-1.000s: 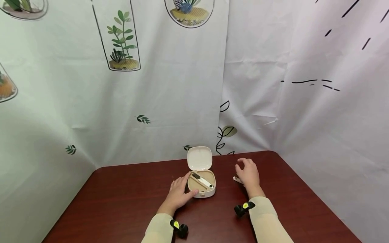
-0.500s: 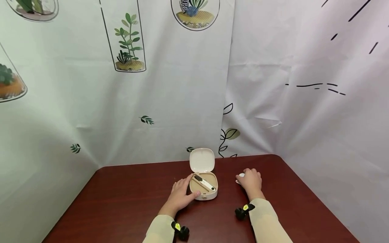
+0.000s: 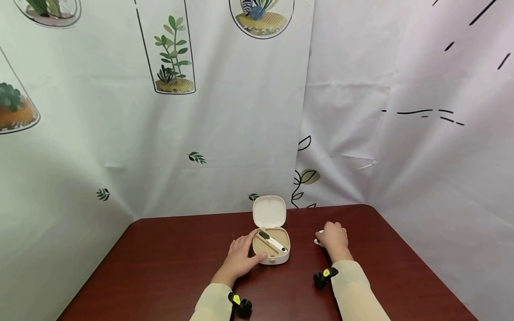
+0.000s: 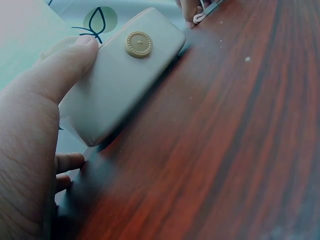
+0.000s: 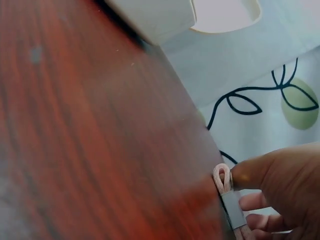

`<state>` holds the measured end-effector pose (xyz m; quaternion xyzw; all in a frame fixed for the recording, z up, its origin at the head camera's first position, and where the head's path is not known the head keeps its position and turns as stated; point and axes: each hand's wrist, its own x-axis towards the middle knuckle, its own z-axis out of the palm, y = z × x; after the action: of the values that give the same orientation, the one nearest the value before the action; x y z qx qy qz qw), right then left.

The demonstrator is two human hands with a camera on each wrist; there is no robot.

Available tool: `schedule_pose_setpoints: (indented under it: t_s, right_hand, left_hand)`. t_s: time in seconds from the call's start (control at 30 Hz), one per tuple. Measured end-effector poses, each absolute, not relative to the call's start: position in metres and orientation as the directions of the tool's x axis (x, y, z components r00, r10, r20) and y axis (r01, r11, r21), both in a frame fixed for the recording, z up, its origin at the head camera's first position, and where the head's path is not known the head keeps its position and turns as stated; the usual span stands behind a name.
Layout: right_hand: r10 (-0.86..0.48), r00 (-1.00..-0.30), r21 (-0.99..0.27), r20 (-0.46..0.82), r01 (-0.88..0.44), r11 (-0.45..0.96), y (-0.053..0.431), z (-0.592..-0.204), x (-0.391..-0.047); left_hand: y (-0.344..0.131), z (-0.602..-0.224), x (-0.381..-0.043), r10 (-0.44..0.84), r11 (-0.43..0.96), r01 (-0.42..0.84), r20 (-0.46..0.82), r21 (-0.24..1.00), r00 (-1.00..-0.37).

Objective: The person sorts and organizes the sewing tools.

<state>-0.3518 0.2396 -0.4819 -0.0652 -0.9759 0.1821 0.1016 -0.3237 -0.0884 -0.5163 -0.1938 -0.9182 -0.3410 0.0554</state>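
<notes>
A small white case [image 3: 275,257] stands on the table with its lid [image 3: 269,211] raised. Inside, a slim white tool [image 3: 274,241] with a dark end lies slantwise on the beige tray [image 3: 265,250]. My left hand [image 3: 239,258] holds the case at its left side, the thumb at the front near a round gold button [image 4: 139,44]. To the right of the case, my right hand [image 3: 335,240] pinches a small pale item at the table top. The right wrist view shows its pinkish cord loop [image 5: 222,176] and grey band [image 5: 233,210]; my fingers hide the rest.
The dark red wooden table [image 3: 180,263] has rounded far corners. Behind it hangs a white curtain [image 3: 241,111] printed with plants. A small black camera [image 3: 242,307] is worn on the left wrist, another black camera [image 3: 321,280] on the right.
My right hand has come down onto the pale item lying on the table and taken hold of it. The left hand stays at the case. The head view has shifted slightly.
</notes>
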Motion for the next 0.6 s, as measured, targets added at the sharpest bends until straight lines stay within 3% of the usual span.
schedule_pose_setpoints:
  t_s: [0.27,0.6]
  right_hand:
    - [0.200,-0.969,-0.470,0.144,0.111,0.876,0.2432,-0.4848,-0.3554]
    - [0.168,-0.945,-0.555,0.279,-0.016,0.832,0.2421,-0.4859,-0.3572]
  left_hand:
    - [-0.0871,-0.5149,-0.3222,0.325,0.699,0.395,0.228,0.597,-0.918]
    - [-0.0879,-0.5147,-0.3233,0.318,0.703,0.389,0.226,0.596,-0.921]
